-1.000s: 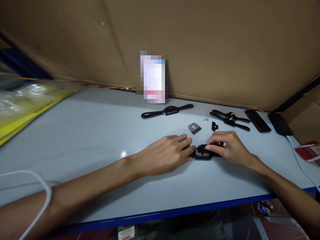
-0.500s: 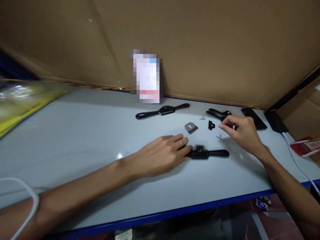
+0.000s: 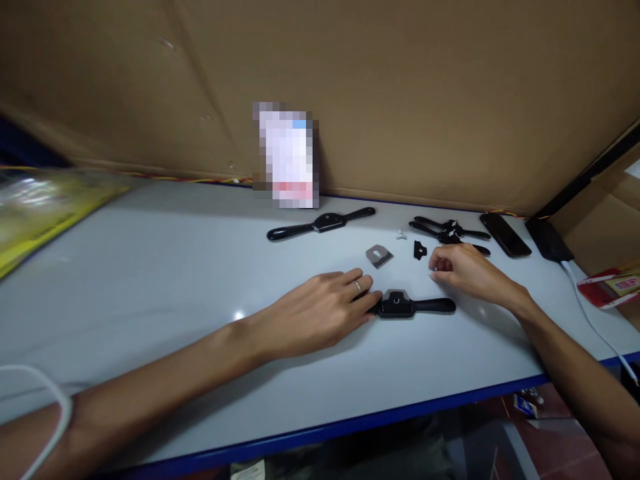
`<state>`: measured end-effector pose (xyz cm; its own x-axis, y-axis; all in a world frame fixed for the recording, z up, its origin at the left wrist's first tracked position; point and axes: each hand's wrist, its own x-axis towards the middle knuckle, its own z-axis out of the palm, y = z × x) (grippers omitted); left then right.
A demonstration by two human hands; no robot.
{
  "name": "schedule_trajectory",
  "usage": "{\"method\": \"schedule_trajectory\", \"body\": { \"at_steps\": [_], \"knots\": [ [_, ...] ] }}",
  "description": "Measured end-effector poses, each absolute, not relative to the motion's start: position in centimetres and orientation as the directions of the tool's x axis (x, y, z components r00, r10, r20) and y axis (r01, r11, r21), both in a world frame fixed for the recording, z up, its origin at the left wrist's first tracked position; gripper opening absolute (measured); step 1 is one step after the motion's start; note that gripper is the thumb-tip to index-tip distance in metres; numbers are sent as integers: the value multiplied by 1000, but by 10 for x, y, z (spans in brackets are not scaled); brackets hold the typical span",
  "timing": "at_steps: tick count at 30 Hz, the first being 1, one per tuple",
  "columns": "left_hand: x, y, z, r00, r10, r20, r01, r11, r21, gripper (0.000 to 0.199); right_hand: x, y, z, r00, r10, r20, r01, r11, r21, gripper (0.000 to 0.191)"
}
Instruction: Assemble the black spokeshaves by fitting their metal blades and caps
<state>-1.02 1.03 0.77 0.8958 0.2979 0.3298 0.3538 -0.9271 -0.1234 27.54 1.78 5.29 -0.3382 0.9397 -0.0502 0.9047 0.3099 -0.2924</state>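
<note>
My left hand lies over the table with its fingers closed round the left handle of a black spokeshave. A metal blade shows in the body of that spokeshave, and its right handle points away to the right. My right hand pinches a small silver wing screw just above the tabletop, mostly hidden by the fingertips. Nearby lie a black cap plate, a loose steel blade and another silver wing screw.
Another black spokeshave lies farther back. Assembled spokeshaves rest at the back right beside a dark phone and a black device with a white cable. Yellow plastic packaging is at left; cardboard walls the back.
My right hand has come down and slightly left onto the wing screw and closed its fingers on it. My left hand stays on the spokeshave handle.
</note>
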Motion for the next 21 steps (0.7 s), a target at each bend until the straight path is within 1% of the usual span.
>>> {"method": "schedule_trajectory", "body": {
  "at_steps": [3, 7, 10, 13, 14, 16, 19, 21],
  "knots": [
    [-11, 10, 8, 896, 301, 326, 357, -925, -128, 24, 271, 16, 52, -369, 929, -39, 883, 338, -326, 12],
    [-11, 10, 9, 908, 273, 319, 341, -922, -184, 25, 270, 11, 53, -383, 922, -51, 881, 348, -322, 11],
    [-12, 10, 11, 914, 261, 311, 329, -925, -190, 25, 273, 8, 54, -425, 905, -13, 867, 403, -294, 16],
    [-12, 10, 13, 913, 262, 314, 330, -925, -189, 25, 272, 4, 56, -465, 885, 30, 838, 451, -307, 18],
    [-11, 10, 13, 912, 260, 318, 330, -924, -193, 25, 269, 3, 56, -465, 884, 52, 826, 454, -333, 18],
    [-11, 10, 12, 910, 256, 327, 332, -922, -200, 25, 262, -1, 56, -455, 883, 117, 781, 459, -423, 16],
    [-11, 11, 10, 907, 256, 335, 335, -920, -203, 26, 246, -8, 51, -468, 857, 214, 655, 499, -567, 12],
    [-12, 11, 9, 907, 252, 337, 333, -919, -209, 25, 237, -13, 47, -500, 832, 241, 588, 530, -611, 11]
  ]
}}
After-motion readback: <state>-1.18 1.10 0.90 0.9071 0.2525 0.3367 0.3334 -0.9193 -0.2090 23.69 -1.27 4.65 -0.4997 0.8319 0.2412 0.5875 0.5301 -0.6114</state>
